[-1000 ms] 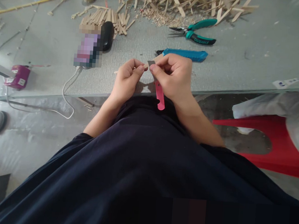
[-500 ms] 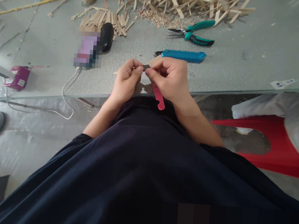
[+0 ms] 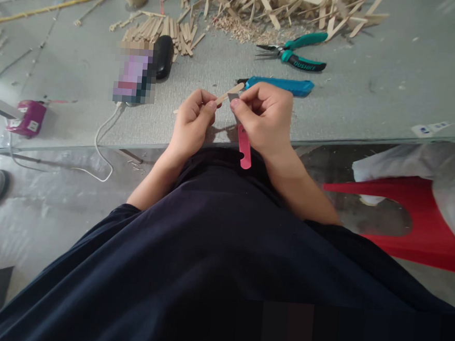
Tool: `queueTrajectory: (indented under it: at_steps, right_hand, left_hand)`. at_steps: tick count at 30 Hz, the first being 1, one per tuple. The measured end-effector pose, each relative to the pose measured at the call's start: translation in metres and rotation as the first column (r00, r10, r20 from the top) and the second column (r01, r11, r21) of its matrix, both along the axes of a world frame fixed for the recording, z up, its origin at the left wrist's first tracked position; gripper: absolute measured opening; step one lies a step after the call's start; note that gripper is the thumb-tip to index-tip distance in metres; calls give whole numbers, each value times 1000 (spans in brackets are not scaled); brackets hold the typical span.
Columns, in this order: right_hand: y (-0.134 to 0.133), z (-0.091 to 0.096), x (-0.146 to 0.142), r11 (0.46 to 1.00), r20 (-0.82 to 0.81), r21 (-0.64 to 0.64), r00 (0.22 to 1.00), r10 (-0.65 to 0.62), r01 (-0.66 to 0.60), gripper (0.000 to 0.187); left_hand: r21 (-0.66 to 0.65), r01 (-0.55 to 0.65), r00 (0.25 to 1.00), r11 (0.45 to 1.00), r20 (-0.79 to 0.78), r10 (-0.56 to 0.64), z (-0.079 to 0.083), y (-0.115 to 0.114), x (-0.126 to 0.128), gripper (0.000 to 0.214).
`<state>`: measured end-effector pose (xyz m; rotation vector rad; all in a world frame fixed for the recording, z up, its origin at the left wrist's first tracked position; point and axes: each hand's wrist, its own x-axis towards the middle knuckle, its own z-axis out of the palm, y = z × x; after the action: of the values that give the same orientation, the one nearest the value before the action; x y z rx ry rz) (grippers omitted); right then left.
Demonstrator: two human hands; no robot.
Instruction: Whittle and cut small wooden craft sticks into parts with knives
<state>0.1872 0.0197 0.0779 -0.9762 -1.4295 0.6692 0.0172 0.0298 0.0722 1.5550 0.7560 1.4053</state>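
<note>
My left hand point(image 3: 194, 120) pinches a flat wooden craft stick point(image 3: 229, 94) between thumb and fingers. The stick slants up to the right, its rounded far tip showing past my fingers. In my closed right hand point(image 3: 264, 113) is a pink-handled razor point(image 3: 244, 148). Its grey blade pokes out at the thumb, right beside the stick; whether the two touch I cannot tell. The pink handle hangs below my palm, over the table's front edge. Just beyond my right hand lies a blue utility knife point(image 3: 282, 85).
Green-handled pliers point(image 3: 298, 53) lie behind the knife. A big heap of wooden sticks point(image 3: 270, 7) and shavings point(image 3: 241, 28) spreads at the back. Left are a black case point(image 3: 163, 57), a phone point(image 3: 133, 75) on a white cable and a purple box point(image 3: 26, 118). A red stool point(image 3: 422, 220) with a seated person is at right.
My right hand has shifted a little right and up along the stick with the razor, exposing more of the stick. My left hand has stayed in place.
</note>
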Motion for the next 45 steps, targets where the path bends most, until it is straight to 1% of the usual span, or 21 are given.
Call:
queueTrajectory:
  at_steps: [3,6,9,15,16,19,21,23,26,28,30,35,41,45]
  right_hand:
    - [0,0,0,1000,18,2,1000,-8,7,44]
    - [1,0,0,1000,12,13,1000,9,-10,47]
    - [1,1,1,999,4,30,1000,22,-22,47]
    - [-5,8,-1,995,55,-48,994,94,-91,37]
    - [-5,9,-1,996,42,-38,996,81,-79,36]
    - [-3,6,-2,1000,-37,7,999,-7,7,36]
    - [-1,3,-2,999,-34,13,999,-31,31,36]
    - [-1,2,-2,1000,2,0,1000,-23,23,38]
    - [-3,5,-1,998,35,-51,999,25,-24,42]
    - [-4,7,-1,996,42,-78,998,57,-53,43]
    - [-5,8,-1,996,31,-72,998,63,-60,43]
    - [-2,5,0,999,-2,-47,1000,15,-15,39]
    - [0,3,1,999,-5,-32,999,36,-36,38]
    - [0,1,1,1000,-20,-17,1000,12,-12,34]
  left_hand:
    - [-5,2,1000,1000,3,-2,0,0,0,31]
    - [-23,-10,1000,1000,-3,10,-1,0,0,27]
    - [-21,-4,1000,1000,3,4,-1,1,-1,29]
    - [-12,13,1000,1000,-15,-14,-1,2,0,38]
    - [-18,11,1000,1000,-18,-11,0,2,0,39]
    - [-35,-1,1000,999,-25,0,1,1,0,40]
    - [-32,4,1000,999,-19,-5,2,0,0,39]
    - [-27,20,1000,999,-4,-20,2,0,0,37]
    - [-49,26,1000,998,-2,-26,3,0,0,28]
    - [-79,17,1000,997,-21,-19,2,1,-1,24]
    - [-93,8,999,996,-38,-12,2,1,-1,22]
    - [-63,-9,999,998,-51,6,0,1,-1,27]
    - [-30,18,1000,999,-23,-19,1,0,0,33]
    - [-16,17,1000,1000,-13,-18,0,0,0,37]
